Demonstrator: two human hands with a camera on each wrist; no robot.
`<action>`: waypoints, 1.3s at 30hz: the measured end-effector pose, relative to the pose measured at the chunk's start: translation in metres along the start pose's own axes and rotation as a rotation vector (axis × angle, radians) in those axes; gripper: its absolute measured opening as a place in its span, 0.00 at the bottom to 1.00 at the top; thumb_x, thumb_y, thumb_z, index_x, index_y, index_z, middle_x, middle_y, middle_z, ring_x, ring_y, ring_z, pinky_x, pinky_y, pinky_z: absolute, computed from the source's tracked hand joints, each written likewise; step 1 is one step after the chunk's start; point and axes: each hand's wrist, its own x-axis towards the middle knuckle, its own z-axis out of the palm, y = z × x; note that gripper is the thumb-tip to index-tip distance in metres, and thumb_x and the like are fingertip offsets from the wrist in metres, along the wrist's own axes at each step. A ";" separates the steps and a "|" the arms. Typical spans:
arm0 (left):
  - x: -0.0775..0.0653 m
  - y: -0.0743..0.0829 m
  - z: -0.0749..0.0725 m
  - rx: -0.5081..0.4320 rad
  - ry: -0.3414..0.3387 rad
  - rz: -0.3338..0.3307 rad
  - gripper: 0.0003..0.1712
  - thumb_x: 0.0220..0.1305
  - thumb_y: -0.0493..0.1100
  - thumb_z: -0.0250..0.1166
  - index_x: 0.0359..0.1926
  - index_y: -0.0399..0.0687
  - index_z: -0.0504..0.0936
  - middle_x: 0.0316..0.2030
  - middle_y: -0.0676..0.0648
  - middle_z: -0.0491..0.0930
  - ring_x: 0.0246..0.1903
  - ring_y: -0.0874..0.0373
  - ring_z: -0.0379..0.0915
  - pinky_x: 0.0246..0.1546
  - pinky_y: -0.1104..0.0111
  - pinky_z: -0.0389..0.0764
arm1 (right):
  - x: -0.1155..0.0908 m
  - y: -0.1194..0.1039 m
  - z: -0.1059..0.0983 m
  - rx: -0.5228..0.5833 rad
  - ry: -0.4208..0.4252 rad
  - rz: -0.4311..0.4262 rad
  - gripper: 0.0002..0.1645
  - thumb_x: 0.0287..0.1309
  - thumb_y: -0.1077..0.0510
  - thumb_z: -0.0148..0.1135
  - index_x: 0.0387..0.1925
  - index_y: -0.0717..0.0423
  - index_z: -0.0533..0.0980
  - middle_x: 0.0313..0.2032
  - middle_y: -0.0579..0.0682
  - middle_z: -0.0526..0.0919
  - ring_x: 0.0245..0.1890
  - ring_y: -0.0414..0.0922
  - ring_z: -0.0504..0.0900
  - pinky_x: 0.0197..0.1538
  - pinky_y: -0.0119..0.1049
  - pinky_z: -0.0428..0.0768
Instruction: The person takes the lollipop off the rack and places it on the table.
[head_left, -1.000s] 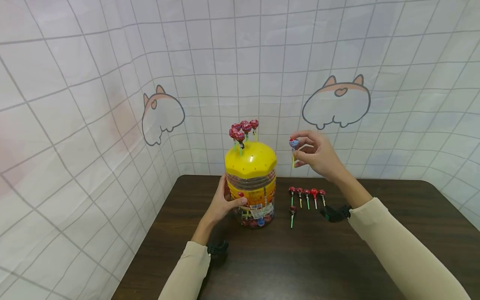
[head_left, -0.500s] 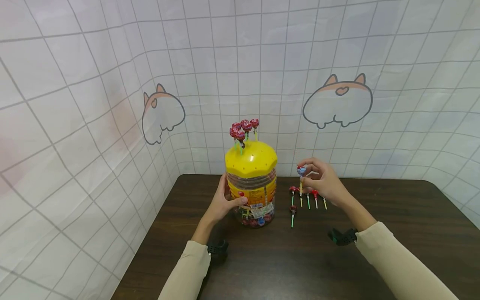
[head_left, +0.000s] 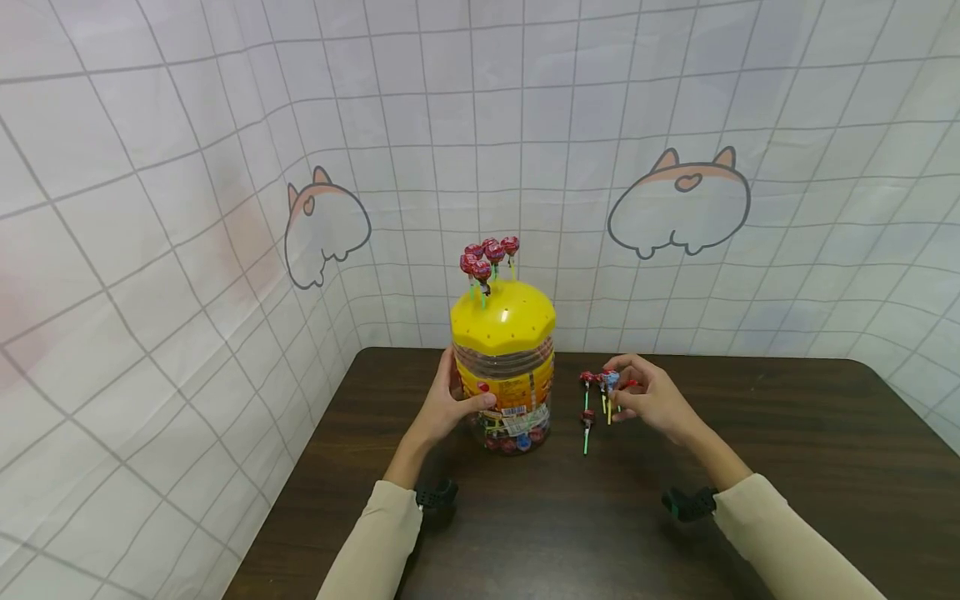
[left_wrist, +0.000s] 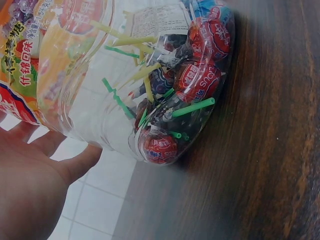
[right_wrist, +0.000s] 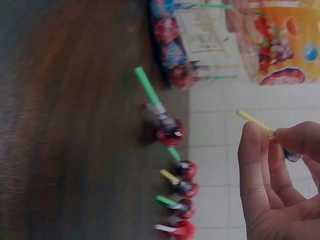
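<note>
My left hand [head_left: 441,410] grips the side of a clear plastic candy jar [head_left: 517,387], its thumb lying across the front label. The jar's yellow lid [head_left: 504,318] has small holes, and several red-wrapped lollipops [head_left: 482,271] stand upright in it. Through the wall, more lollipops [left_wrist: 197,80] show at the jar's bottom in the left wrist view. My right hand [head_left: 657,403] pinches a blue-wrapped lollipop [head_left: 611,381] by its yellow stick [right_wrist: 252,120], stick end down. That hand is low over a row of red lollipops [head_left: 587,378] and partly hides them.
One dark red lollipop [head_left: 588,419] with a green stick lies in front of the row, to the jar's right. Everything stands on a dark wooden table [head_left: 540,525]. A white grid-patterned curtain [head_left: 420,150] hangs behind and along the left side.
My right hand has come down and slightly right with the blue lollipop, from beside the jar's lid to the row on the table. The left hand stays on the jar.
</note>
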 end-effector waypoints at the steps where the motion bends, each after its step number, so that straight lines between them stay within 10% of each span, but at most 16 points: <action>1: 0.000 0.000 0.000 0.000 0.000 -0.001 0.56 0.62 0.52 0.75 0.79 0.74 0.45 0.68 0.47 0.67 0.61 0.48 0.72 0.47 0.58 0.86 | -0.001 0.003 0.000 0.006 -0.001 0.009 0.24 0.67 0.71 0.58 0.62 0.62 0.68 0.41 0.65 0.74 0.37 0.54 0.85 0.40 0.58 0.88; 25: 0.000 0.002 0.000 -0.004 -0.006 0.009 0.56 0.64 0.47 0.74 0.79 0.69 0.45 0.69 0.46 0.65 0.65 0.49 0.70 0.63 0.52 0.78 | -0.004 0.036 0.008 -0.004 -0.148 0.169 0.25 0.67 0.71 0.59 0.62 0.66 0.64 0.38 0.62 0.76 0.36 0.52 0.84 0.36 0.48 0.89; 39: 0.001 0.001 0.000 -0.011 -0.008 0.012 0.56 0.63 0.47 0.74 0.80 0.69 0.45 0.71 0.47 0.63 0.68 0.49 0.68 0.68 0.48 0.74 | -0.004 0.041 0.004 -0.188 -0.150 0.102 0.22 0.66 0.69 0.62 0.58 0.65 0.68 0.36 0.64 0.80 0.33 0.50 0.84 0.32 0.41 0.85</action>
